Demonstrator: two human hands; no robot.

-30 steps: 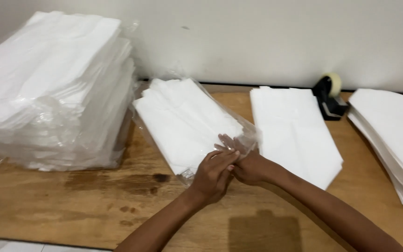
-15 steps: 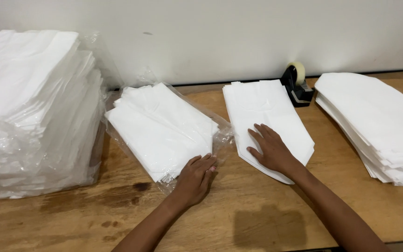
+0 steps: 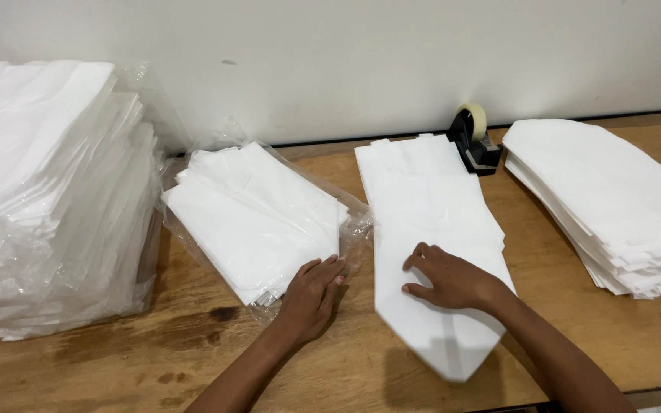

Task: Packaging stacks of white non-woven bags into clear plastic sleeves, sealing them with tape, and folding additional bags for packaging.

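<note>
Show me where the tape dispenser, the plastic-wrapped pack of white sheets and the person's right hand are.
tape dispenser (image 3: pixel 474 139), head view, on its black body beside the tape roll.
plastic-wrapped pack of white sheets (image 3: pixel 258 218), head view, on the middle of its top face.
right hand (image 3: pixel 453 279), head view, on the back of the hand, flat on a white sheet.

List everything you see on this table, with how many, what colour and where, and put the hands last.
wrapped bundles: one tall pile, white in clear plastic, far left of the table
open packet of sheets: one, white in clear plastic, left of centre
flat sheet pile: one, white, centre, pointed end toward the near edge
loose sheet stack: one, white, far right
tape dispenser: one, black with a pale roll, at the back by the wall
table: one, brown wood, stained
wall: one, off-white, behind the table
left hand: one, flat on the near corner of the open packet
right hand: one, fingers spread on the flat sheet pile
</note>
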